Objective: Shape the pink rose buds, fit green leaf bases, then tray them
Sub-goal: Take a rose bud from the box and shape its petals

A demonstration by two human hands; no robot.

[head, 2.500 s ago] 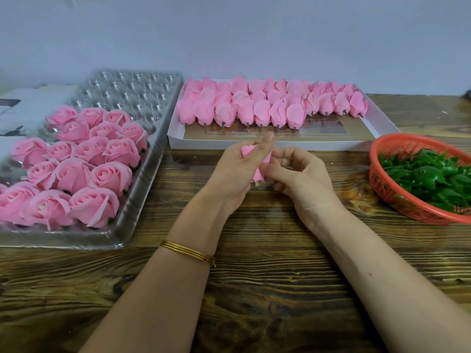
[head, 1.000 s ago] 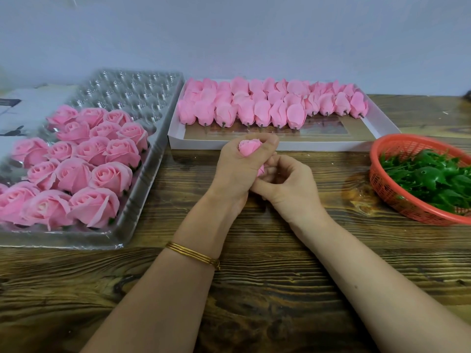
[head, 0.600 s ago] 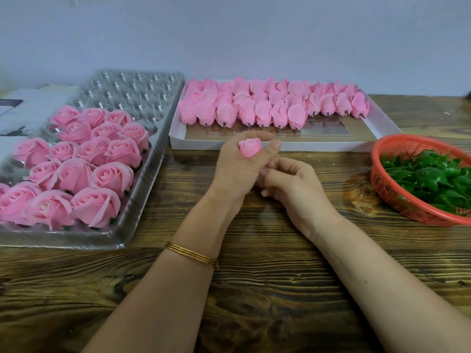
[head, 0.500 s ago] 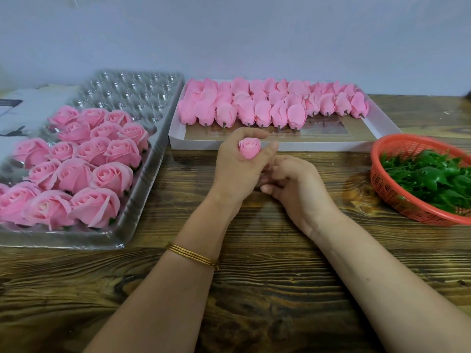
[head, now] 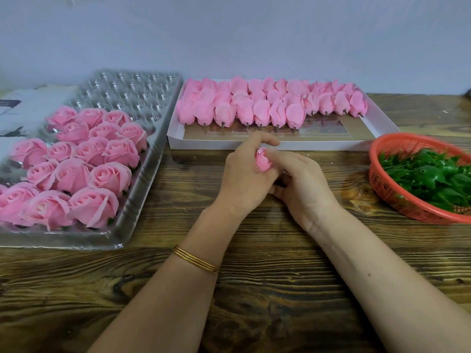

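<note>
**Head view: pink rose bud gripped between both hands over the worktop**

Left hand: curled round a pink rose bud, forefinger arched over its top, bud's open end turned up toward the camera. Thin gold bangles on that wrist.

Right hand: pressed up close against the left, fingers curled in and closed on the bud's right side and lower part; thumb hidden behind the fingers. Both hands low over the dark wood-grain worktop; cannot tell whether touching it.

Left of the left hand: a clear plastic cavity tray, its near part packed with finished pink roses, petals spread, bits of green showing beneath a few. Bare moulded cups in the tray's far part.

Farther left, past the tray: a white sheet or box with dark print, too blurred to read.

Just beyond the hands: a shallow white box holding unshaped buds in overlapping rows along its far side, short dark stubs pointing toward the hands.

Right of the right hand, well apart: a red mesh basket, partly cut by the frame edge, heaped with green leaf bases.

Behind everything: a plain pale wall.
</note>
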